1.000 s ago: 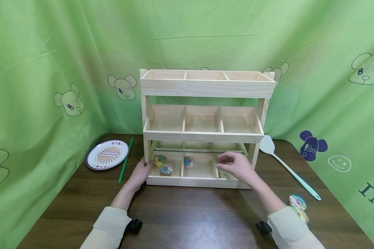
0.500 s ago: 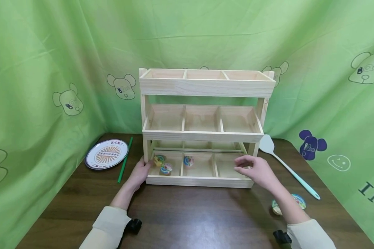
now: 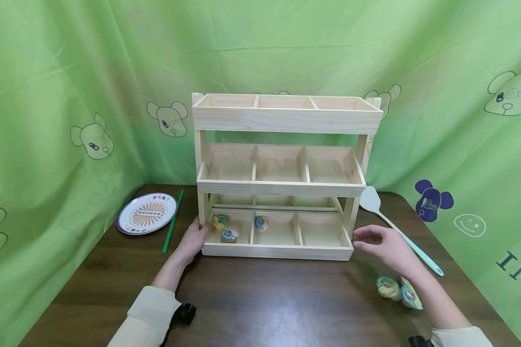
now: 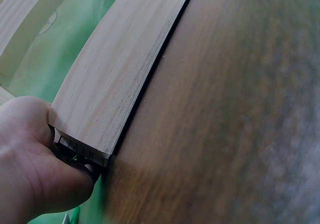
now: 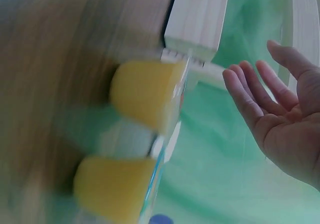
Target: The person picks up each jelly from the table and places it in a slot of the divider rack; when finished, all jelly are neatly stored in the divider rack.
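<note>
Gripping the wooden rack (image 3: 282, 188) at lower left, left hand (image 3: 193, 240), beside its right end, right hand (image 3: 388, 246), fingers relaxed, two cups (image 3: 389, 288) right of the rack

From here I see the wooden rack (image 3: 281, 188) upright, three jelly cups (image 3: 230, 234) in its bottom tier, two yellow cups (image 3: 388, 288) off its front right corner.

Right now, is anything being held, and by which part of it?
The left hand holds the wooden rack at its lower left end; the right hand holds nothing.
</note>
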Tool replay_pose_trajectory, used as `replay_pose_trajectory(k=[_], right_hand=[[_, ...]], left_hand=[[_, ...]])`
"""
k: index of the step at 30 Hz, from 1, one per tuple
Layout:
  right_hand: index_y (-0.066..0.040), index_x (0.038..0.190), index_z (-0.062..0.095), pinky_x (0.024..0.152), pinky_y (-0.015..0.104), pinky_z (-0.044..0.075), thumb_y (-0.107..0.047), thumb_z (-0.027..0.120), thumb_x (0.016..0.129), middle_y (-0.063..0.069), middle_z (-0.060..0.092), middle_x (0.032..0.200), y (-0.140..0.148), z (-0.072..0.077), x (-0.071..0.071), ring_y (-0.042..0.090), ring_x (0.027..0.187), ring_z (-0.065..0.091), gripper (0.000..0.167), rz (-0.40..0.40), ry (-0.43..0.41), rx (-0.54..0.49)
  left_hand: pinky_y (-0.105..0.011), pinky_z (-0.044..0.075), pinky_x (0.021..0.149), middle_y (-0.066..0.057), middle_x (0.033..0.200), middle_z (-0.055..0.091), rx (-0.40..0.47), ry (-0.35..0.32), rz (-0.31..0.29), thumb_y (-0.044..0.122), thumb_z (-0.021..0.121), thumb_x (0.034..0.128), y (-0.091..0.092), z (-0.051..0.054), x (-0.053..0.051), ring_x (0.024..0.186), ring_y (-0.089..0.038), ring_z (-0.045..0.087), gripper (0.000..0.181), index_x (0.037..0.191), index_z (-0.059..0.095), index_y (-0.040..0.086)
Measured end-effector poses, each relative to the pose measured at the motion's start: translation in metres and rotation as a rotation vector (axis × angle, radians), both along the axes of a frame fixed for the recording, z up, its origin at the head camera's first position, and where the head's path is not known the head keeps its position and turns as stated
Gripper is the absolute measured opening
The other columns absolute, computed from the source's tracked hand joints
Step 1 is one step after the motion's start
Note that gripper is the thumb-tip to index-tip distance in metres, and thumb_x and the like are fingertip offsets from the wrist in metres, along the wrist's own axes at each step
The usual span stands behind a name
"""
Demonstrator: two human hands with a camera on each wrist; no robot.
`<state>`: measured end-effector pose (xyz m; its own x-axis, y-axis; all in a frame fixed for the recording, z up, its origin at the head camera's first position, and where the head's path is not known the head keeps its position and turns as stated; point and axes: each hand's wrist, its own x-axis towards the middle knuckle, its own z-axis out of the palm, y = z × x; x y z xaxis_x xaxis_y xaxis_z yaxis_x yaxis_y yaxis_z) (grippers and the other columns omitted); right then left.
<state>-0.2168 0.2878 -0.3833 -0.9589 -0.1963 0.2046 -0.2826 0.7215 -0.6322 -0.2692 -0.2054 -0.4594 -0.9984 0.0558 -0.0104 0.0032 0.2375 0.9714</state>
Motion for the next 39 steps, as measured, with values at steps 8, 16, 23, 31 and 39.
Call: replay_pose_trajectory(k=[8,16,23,31,39], right_hand=[[-0.009,0.113,0.074,0.077,0.022,0.05,-0.029,0.079,0.09,0.003,0.076,0.101,0.027,0.0,0.016,0.003,0.087,0.067,0.031,-0.062,0.008,0.073],[-0.006,0.114,0.073,0.081,0.039,0.049,-0.031,0.08,0.088,0.006,0.076,0.1,0.052,-0.006,0.031,0.019,0.092,0.069,0.036,-0.142,-0.006,0.155],[-0.001,0.118,0.07,0.081,0.062,0.047,-0.031,0.08,0.088,0.022,0.071,0.113,0.068,-0.009,0.037,0.048,0.103,0.064,0.043,-0.178,-0.007,0.196],[0.01,0.125,0.06,0.079,0.06,0.049,-0.036,0.076,0.09,0.034,0.064,0.118,0.086,-0.01,0.037,0.059,0.105,0.057,0.06,-0.196,-0.203,0.267],[0.013,0.123,0.059,0.069,0.042,0.056,-0.03,0.079,0.087,0.033,0.066,0.114,0.087,-0.014,0.037,0.043,0.094,0.066,0.06,-0.147,-0.346,0.22]], left_hand=[[-0.057,0.021,0.117,-0.031,0.159,0.024,-0.008,-0.002,0.003,0.02,0.038,0.1096,-0.001,0.004,-0.001,0.146,-0.044,0.025,0.061,0.158,0.012,-0.004],[-0.057,0.018,0.118,-0.03,0.159,0.023,-0.011,-0.008,-0.002,0.02,0.038,0.1099,-0.001,0.002,-0.001,0.147,-0.043,0.023,0.061,0.159,0.011,-0.003],[-0.057,0.019,0.118,-0.03,0.159,0.024,-0.019,0.001,-0.003,0.019,0.037,0.11,-0.001,0.001,0.0,0.146,-0.043,0.024,0.059,0.159,0.012,-0.003],[-0.056,0.021,0.118,-0.03,0.159,0.024,-0.019,-0.003,-0.002,0.02,0.038,0.1099,0.0,-0.001,0.0,0.146,-0.043,0.024,0.059,0.159,0.013,-0.002],[-0.056,0.021,0.118,-0.03,0.159,0.024,-0.013,0.0,-0.001,0.02,0.038,0.11,0.001,0.0,0.0,0.146,-0.043,0.025,0.059,0.159,0.013,-0.003]])
